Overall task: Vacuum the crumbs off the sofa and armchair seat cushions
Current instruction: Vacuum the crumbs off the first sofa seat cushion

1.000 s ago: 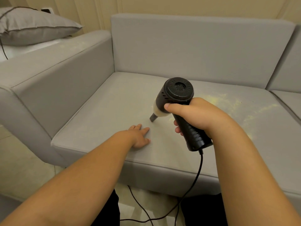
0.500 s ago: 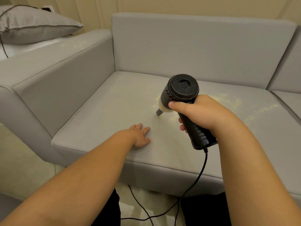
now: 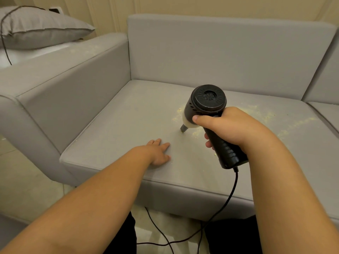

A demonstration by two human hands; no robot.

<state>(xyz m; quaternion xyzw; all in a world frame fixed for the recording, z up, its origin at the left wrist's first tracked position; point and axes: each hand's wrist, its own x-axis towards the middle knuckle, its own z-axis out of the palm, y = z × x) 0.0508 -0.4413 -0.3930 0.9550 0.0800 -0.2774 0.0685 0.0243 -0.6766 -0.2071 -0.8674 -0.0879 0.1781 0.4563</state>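
Fingers [image 3: 209, 142] of right hand [image 3: 233, 129] curled tight round the black handle of the handheld vacuum [image 3: 207, 107], thumb laid along the top of the grip. Left hand [image 3: 157, 153] flat on the cushion, fingers straight and close together, holding nothing.

Grey sofa [image 3: 229, 54], boxy, fills most of the view: tall back panel, broad armrest [image 3: 60, 83] on the left. Seat cushion [image 3: 128, 125] runs forward to a piped front edge. A second seat cushion [image 3: 328, 112] shows at far right, past a seam.

Grey pillow [image 3: 40, 26] lies beyond the armrest, upper left, on a pale surface.

Vacuum: round vented rear cap faces the camera, body tilted down and away. Pale collar below the body, then a short dark nozzle [image 3: 183, 128] whose tip touches the cushion. Black cord [image 3: 229, 195] drops from the handle base, over the cushion front, and loops onto the floor [image 3: 23, 189].

Crumbs [image 3: 264, 114]: pale yellow scatter on the right half of the seat cushion, around and behind the nozzle, trailing toward the seam. A few specks near the left hand. Faint dusting on the armrest top as well.
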